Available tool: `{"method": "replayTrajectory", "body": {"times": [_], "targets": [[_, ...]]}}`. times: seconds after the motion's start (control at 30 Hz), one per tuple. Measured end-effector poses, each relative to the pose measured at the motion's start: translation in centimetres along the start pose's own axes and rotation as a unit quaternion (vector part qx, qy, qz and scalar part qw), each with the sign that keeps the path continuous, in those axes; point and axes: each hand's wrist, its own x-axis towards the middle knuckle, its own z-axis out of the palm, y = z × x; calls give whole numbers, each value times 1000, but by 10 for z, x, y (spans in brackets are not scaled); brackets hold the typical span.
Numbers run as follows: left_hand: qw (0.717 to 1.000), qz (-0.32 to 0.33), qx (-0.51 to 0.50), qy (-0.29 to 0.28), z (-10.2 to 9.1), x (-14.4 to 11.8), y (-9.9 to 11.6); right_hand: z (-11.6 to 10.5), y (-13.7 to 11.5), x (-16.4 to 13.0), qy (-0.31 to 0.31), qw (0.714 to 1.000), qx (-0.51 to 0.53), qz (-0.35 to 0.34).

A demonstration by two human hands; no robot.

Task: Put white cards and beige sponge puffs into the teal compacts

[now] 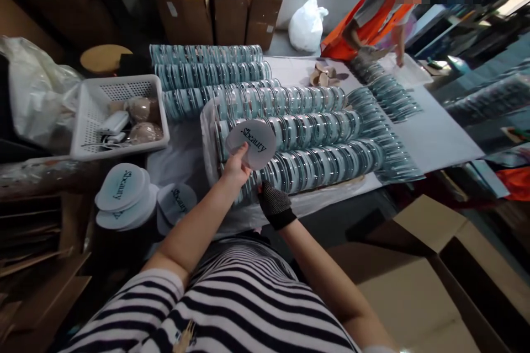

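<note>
Head view: the left hand (236,168) pinches a round pale disc printed "Beauty" (252,143) by its lower edge, thumb on the face and fingers behind, and holds it above the near rows of clear round cases (306,143). These cases stand on edge, packed side by side in long rows on the white table (439,138). The right hand (274,204), in a dark dotted glove, is just at 4 o'clock from the left one, and its fingers press against the nearest row of cases; whether it really grips one case I cannot tell, because the fingertips are hidden.

At 8 o'clock from the disc, more printed discs (122,193) lie in a short stack on the left. At 10 o'clock stands a white basket (89,121) with small items inside. At 2 o'clock, far away, another person in orange (368,16) works on other rows.

To do this step well, I judge the disc should be kept by the edge only, so the print stays clean, and the gloved hand should steady one case while its neighbours stay upright.
</note>
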Motion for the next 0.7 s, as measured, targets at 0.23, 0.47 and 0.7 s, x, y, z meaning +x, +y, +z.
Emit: {"method": "replayTrajectory", "body": {"times": [0.23, 0.47, 0.7], "targets": [[1000, -3, -19, -22, 0, 6, 4, 10, 21, 4, -146, 956, 253, -38], [998, 59, 19, -3, 1, -3, -7, -26, 39, 14, 29, 946, 322, -37], [992, 116, 40, -42, 2, -7, -18, -63, 24, 41, 319, 928, 131, -140]]}}
